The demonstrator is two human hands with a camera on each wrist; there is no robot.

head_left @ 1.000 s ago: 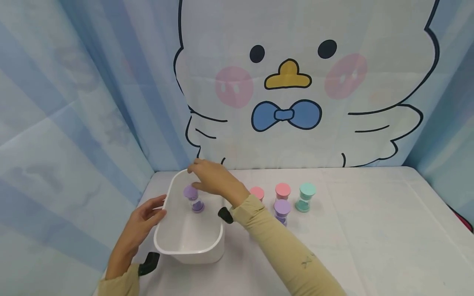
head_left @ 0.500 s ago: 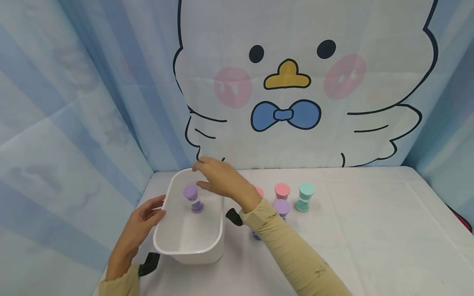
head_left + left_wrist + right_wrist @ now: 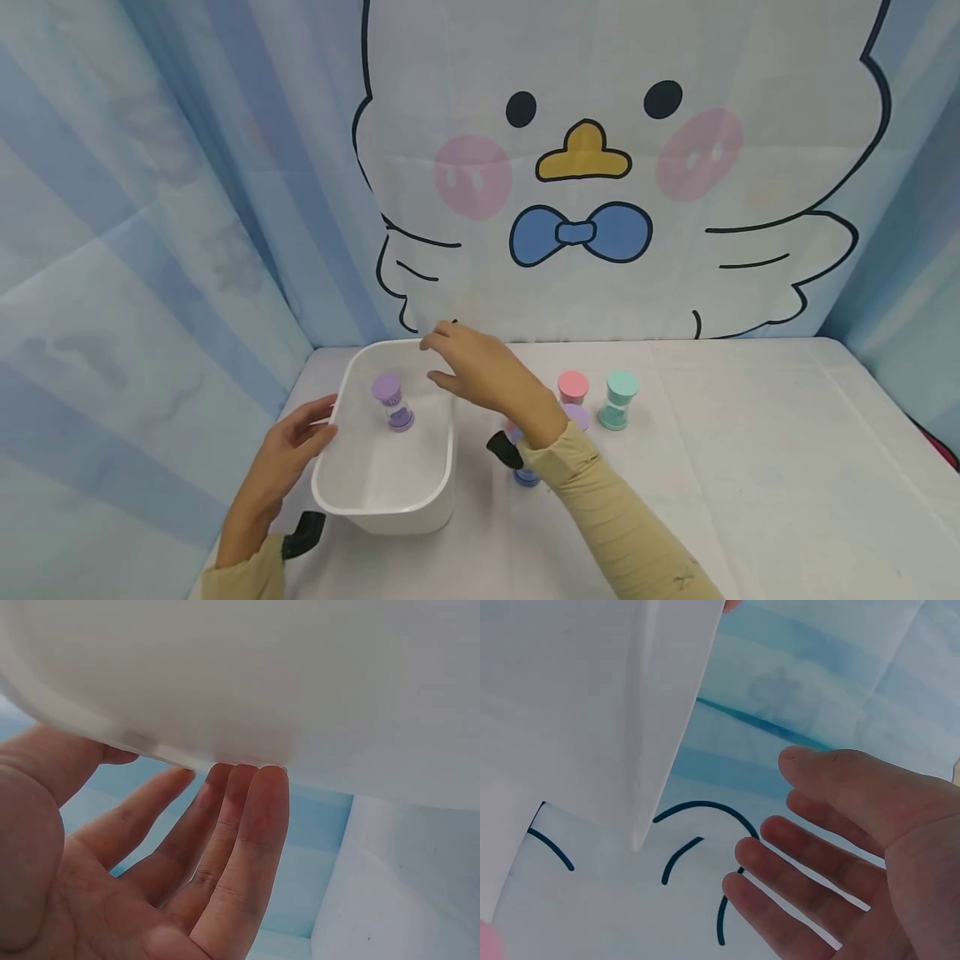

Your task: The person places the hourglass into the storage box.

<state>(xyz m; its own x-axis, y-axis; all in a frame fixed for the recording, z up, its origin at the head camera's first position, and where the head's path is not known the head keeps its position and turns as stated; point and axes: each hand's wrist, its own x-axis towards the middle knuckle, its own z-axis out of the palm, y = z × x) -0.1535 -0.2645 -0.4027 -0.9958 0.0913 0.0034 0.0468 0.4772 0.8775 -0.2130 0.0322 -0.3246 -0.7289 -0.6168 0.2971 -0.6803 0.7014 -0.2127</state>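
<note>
A white plastic bin (image 3: 386, 511) stands at the left of the table, with one purple hourglass (image 3: 401, 417) upright inside. My left hand (image 3: 285, 450) rests its fingertips against the bin's left side; in the left wrist view, extended fingers (image 3: 262, 810) meet the wall just at its edge. Over the bin's right rim hovers my right hand (image 3: 491, 367), its fingers spread and holding nothing. The right wrist view confirms a bare palm and loose fingers (image 3: 802, 855) beside the bin wall (image 3: 667, 712).
To the right of the bin stand a pink hourglass (image 3: 573, 385), a teal hourglass (image 3: 618, 400) and a purple-topped one (image 3: 577, 416). The right wrist and sleeve partly cover another with a dark purple base (image 3: 527, 477). A printed curtain (image 3: 570, 275) closes the back.
My right hand has drawn back to the right, away from the purple hourglass and towards the bin's right rim. The left hand, the bin and the purple hourglass inside stay put.
</note>
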